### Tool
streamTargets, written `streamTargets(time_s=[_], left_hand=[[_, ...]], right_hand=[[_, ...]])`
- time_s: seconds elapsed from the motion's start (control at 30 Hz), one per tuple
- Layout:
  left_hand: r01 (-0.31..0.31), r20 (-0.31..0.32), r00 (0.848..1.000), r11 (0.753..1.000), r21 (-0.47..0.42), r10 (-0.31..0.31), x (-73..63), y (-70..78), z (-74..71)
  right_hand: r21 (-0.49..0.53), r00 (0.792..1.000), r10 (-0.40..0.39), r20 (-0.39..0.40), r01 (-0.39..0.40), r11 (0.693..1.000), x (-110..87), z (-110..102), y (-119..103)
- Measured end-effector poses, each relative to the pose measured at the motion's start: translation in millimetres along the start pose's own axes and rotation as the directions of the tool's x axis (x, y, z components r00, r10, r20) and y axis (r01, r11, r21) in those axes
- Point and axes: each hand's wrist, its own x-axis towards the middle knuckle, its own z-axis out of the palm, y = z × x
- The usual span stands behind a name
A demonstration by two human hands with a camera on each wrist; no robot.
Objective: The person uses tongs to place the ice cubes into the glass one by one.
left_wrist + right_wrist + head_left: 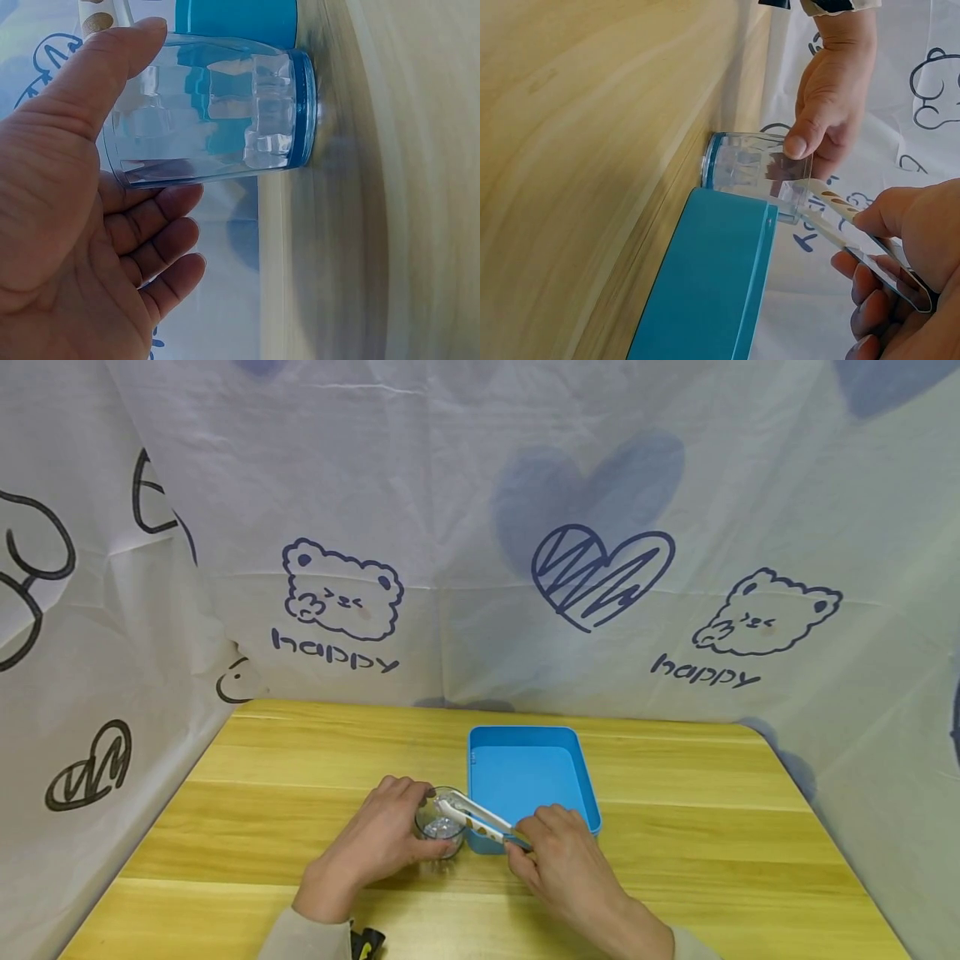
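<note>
A clear drinking glass point(441, 828) with a blue-tinted base stands upright on the table, clear ice-like cubes point(268, 109) lying at its bottom. My left hand point(382, 835) holds it from the left, thumb at the near side and fingers around the far side. My right hand point(566, 868) grips a pair of white-tipped tongs point(480, 829) from the right. The tongs' tips reach in over the rim, where another clear piece point(150, 97) shows in the upper part of the glass. Beside the glass, on its right, sits a shallow blue box point(525, 777) with nothing inside.
The wooden table point(712, 835) carries the glass and box. A white cloth point(450, 652) printed with bears and hearts hangs behind it and at both sides. Near my left sleeve point(307, 937) a black and yellow object point(367, 942) shows at the lower edge.
</note>
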Motion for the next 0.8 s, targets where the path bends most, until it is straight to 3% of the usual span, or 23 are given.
streamTargets(time_s=[0.8], left_hand=[[0.023,0.026,0.999,0.999,-0.039,-0.022,0.2,-1.7,1.8]], right_hand=[[-0.028,0.999,-0.020,-0.041,0.019,0.999,-2.8,1.7,1.1]])
